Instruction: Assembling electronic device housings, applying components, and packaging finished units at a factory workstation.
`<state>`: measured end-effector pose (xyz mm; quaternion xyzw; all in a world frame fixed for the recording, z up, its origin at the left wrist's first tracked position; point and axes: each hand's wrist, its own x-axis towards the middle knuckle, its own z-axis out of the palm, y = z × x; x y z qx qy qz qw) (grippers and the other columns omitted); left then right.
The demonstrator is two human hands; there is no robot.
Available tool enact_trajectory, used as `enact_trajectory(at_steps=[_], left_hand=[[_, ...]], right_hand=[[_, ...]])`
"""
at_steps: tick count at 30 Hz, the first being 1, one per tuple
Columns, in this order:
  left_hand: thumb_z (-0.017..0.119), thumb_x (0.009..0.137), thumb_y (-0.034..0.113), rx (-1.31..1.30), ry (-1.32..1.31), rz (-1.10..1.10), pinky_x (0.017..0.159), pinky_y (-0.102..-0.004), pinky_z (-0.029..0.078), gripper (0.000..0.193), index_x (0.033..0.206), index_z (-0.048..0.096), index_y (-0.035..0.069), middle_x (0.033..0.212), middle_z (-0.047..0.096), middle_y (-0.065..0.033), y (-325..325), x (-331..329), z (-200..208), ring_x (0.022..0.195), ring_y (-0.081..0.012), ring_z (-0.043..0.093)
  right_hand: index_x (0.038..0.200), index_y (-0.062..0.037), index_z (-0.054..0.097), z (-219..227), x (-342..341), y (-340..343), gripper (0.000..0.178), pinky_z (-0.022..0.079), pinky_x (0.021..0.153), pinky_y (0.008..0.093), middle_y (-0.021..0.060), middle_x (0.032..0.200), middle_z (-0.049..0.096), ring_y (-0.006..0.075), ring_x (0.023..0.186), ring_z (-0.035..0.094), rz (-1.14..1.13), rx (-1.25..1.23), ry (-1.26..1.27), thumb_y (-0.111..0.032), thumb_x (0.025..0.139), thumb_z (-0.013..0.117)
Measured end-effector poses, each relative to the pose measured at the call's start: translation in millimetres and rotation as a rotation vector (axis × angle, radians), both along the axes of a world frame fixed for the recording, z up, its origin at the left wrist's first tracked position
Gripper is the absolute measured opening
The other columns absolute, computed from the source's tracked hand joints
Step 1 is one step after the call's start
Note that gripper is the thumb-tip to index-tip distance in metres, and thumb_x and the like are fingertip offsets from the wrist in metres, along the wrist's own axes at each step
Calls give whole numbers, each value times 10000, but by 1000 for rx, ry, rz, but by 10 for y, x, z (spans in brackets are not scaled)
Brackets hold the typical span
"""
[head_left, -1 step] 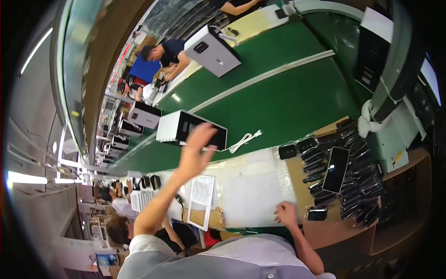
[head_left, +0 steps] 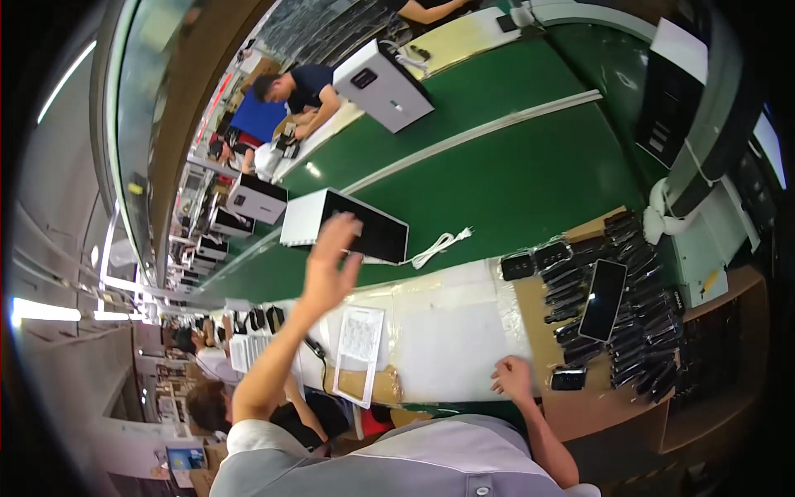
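The right hand [head_left: 512, 378] is resting near the close edge of a white-covered worktop [head_left: 455, 331], its fingers loosely bent; whether it is closing on anything small cannot be told. Slightly farther left, a white rectangular panel [head_left: 362, 335] is lying on the worktop, with a small black part [head_left: 315, 348] sitting just beside it. On the right, dark packs in shiny clear film [head_left: 633, 348] are covering a sheet of brown cardboard [head_left: 538, 331], and a flat black slab with a pale edge [head_left: 603, 300] is lying on top of them. Beyond the panel, the left hand [head_left: 331, 269] is reaching out with its fingers spread and is gripping nothing visible. It is overlapping a black-and-white box [head_left: 381, 236], though contact cannot be told. That box is standing on the near side of a green conveyor surface [head_left: 513, 182], and a bundled white power cord [head_left: 443, 246] is lying just to its right. Farther across, a pale box with a dark display [head_left: 383, 87] is standing beyond a light dividing strip [head_left: 472, 141], while a co-worker in a dark top [head_left: 313, 87] is bending over the far side.
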<state>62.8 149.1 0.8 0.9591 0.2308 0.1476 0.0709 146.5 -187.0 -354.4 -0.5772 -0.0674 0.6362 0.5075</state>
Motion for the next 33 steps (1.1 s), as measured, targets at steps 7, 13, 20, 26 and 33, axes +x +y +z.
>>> enact_trajectory(at_steps=[7,13,20,26,33], left_hand=[[690,725,-30,340,337,219,1167,-595,219,995,1579,217,159,1590,264,-207,1344,-1352,-167,1463,-462,222],[704,730,12,496,449,103,925,-548,508,935,1541,253,131,1413,455,-280,2264,-1242,-538,1121,-494,567],[634,699,0,283,495,-94,804,-517,531,836,1489,368,73,1057,651,-273,1992,-864,353,886,-463,652],[557,662,-29,-2,413,-236,843,-508,509,660,1321,575,14,857,673,-291,1463,-847,1008,902,-452,646],[604,612,36,-388,410,-286,723,-474,525,435,1034,693,-21,812,689,-257,1592,-683,218,806,-412,675]], right_hand=[[969,38,595,164,-139,46,157,486,413,301,155,767,667,227,513,663,-70,-12,-148,-112,967,549],[1051,-2,639,139,-442,123,187,540,591,303,102,840,688,181,694,673,-95,-46,-327,-156,966,575],[1351,81,490,337,-669,842,773,455,1046,451,231,1368,555,343,1229,567,-196,182,380,-605,998,439],[1466,80,351,892,-523,1597,922,412,1099,434,235,1437,498,339,1272,539,-252,419,792,-686,954,406],[1435,-54,456,1353,-215,1102,603,540,954,408,157,1208,656,278,1060,666,-224,411,634,-124,850,584]])
